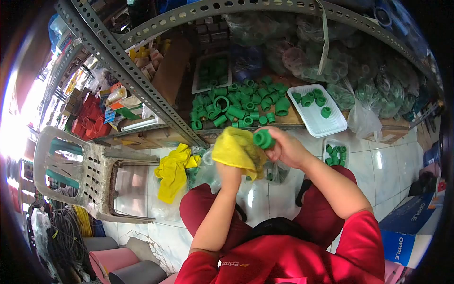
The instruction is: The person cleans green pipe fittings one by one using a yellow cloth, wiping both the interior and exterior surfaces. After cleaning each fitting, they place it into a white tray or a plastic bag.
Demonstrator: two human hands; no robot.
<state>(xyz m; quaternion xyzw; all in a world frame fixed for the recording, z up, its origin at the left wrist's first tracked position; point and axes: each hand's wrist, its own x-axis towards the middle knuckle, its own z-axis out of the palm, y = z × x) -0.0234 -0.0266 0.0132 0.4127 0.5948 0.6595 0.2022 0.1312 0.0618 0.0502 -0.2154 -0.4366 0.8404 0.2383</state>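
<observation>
— What do the hands hold in the head view?

— The right hand [283,147] is closed around a green pipe fitting [263,138], fingers curled about its body, the open end turned toward the left. The left hand [230,169] is bunched up inside a yellow cloth [235,150], gripping it so that only the wrist and forearm show below.

— So where does the fitting sit between them?

— At the right hand's fingertips, just beside the cloth's upper right edge, touching it or very nearly; I cannot tell which. Both hands are raised in front of the person's knees, above the white tiled floor [378,165].

— And around them?

— Straight ahead, on the low shelf [288,119] of a metal rack, lies a heap of green fittings [236,106]. To its right stands a white tray [326,124] with a few more fittings in it, and a smaller tray [336,152] of fittings sits on the floor near the right forearm. A second yellow cloth [174,173] lies crumpled on the floor to the left, beside a grey plastic chair [90,175]. Clear bags of fittings [378,90] fill the back of the shelf.
</observation>
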